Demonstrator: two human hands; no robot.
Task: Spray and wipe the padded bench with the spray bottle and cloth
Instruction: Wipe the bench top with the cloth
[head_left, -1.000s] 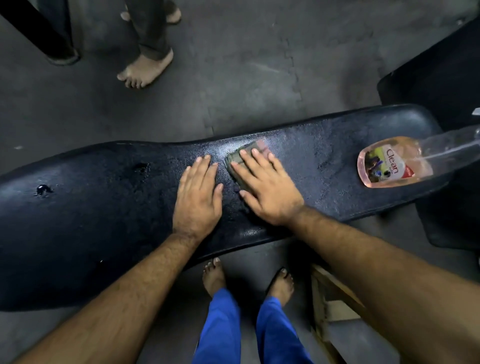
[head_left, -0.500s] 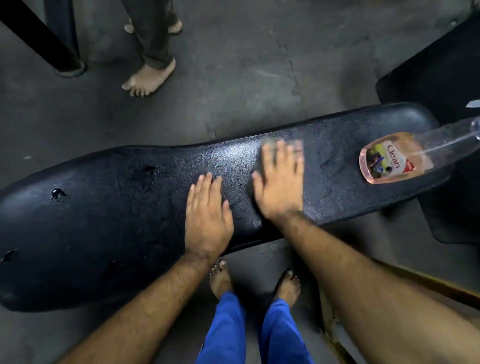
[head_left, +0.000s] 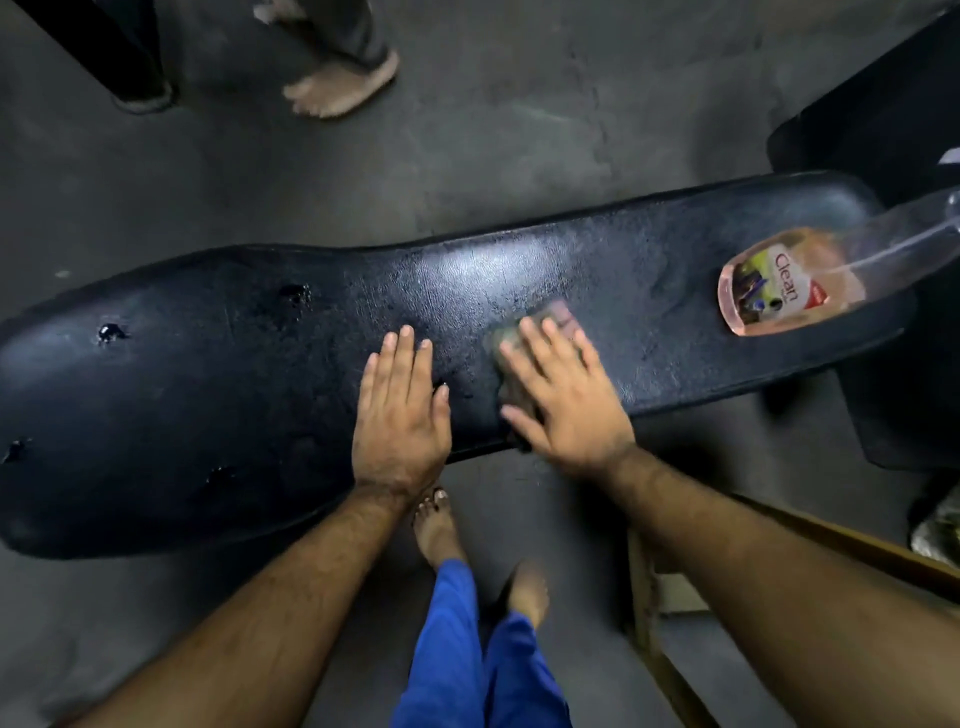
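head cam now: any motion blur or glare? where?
Head view: the right hand and the cloth under it are smeared by motion blur; the left hand is sharper, flat on the padded bench; soft glare patch on the bench top; wide-angle distortion stretches the spray bottle at the right edge; overall dim lighting.

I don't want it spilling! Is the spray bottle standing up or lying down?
Standing up. The spray bottle rests on its base on the bench; pink liquid fills its lower part.

Your right hand (head_left: 563, 400) hides most of the blurred greyish folded cloth (head_left: 540, 325); the clear pink-liquid spray bottle (head_left: 795, 280) is cropped at the frame's right edge.
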